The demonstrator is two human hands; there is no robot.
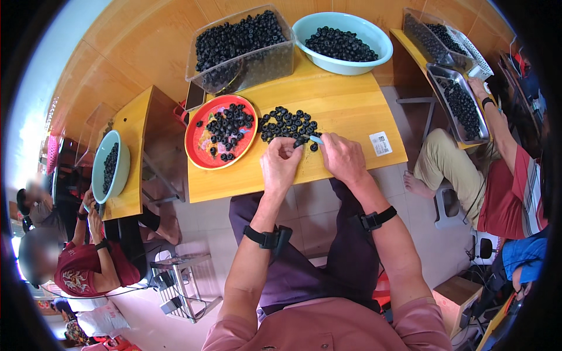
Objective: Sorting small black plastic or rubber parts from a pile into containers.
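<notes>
My left hand (279,162) pinches a small round black rubber-like part (299,142) between thumb and fingertips, just above the table's near side. My right hand (344,157) is closed round a slim tool with a light-blue handle (316,140); its thin tip meets the part, though the tip's exact kind is too small to tell. Beyond my hands a loose pile of the same black parts (287,124) lies on the yellow wooden table (345,99). Left of it stands a round red tray (196,153) with a yellow rim, holding more black parts over a printed pattern.
At the table's back are a clear plastic bin (263,65) and a light-blue basin (342,67), both holding many black parts. A white label (380,144) lies at the right. Co-workers sit at side tables, with a basin (122,172) on the left and a metal tray (439,74) on the right.
</notes>
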